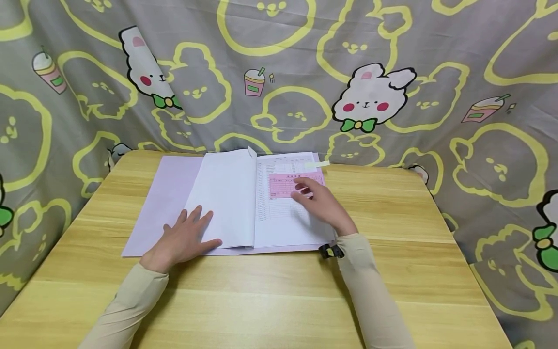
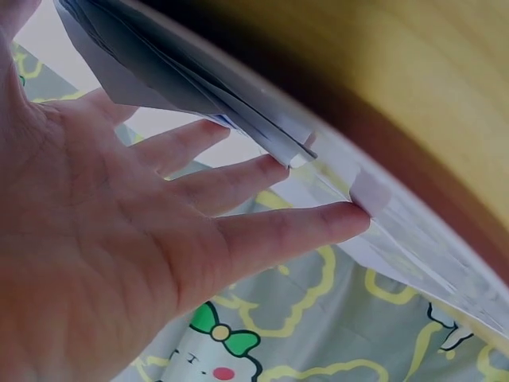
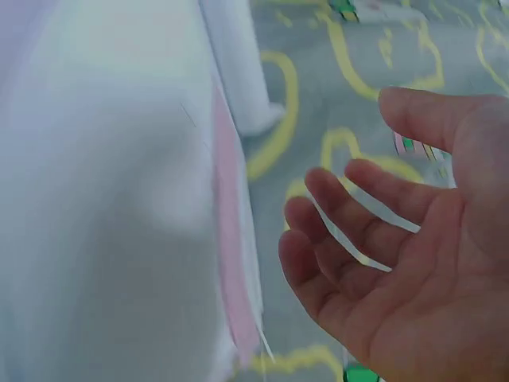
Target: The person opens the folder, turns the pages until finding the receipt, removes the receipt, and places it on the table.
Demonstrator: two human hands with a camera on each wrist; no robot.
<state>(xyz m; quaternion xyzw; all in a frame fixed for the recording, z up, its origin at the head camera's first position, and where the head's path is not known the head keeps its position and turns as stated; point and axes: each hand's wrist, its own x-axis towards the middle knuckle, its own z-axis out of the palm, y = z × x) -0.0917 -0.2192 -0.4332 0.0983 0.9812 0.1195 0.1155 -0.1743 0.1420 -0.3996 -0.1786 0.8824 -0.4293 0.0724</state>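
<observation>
A lavender folder point(image 1: 152, 203) lies spread on the table, with white sheets turned to its left side. My left hand point(image 1: 183, 240) rests with spread fingers across the blank left page point(image 1: 226, 194) and the folder; the left wrist view shows its fingertips against the paper edges. On the right, a printed form page point(image 1: 279, 225) bears a pink slip point(image 1: 281, 186). Over the slip's right part hovers my right hand point(image 1: 324, 203), fingers loosely bent. In the right wrist view, nothing lies between thumb and fingers, apart from the pages. A pale yellow-green tab point(image 1: 320, 165) sticks out near the top.
The wooden table point(image 1: 279, 300) extends in front of the folder and to both sides. Behind it hangs a grey curtain point(image 1: 296, 63) with yellow cartoon outlines. A dark wrist strap point(image 1: 331, 251) shows at the right sleeve.
</observation>
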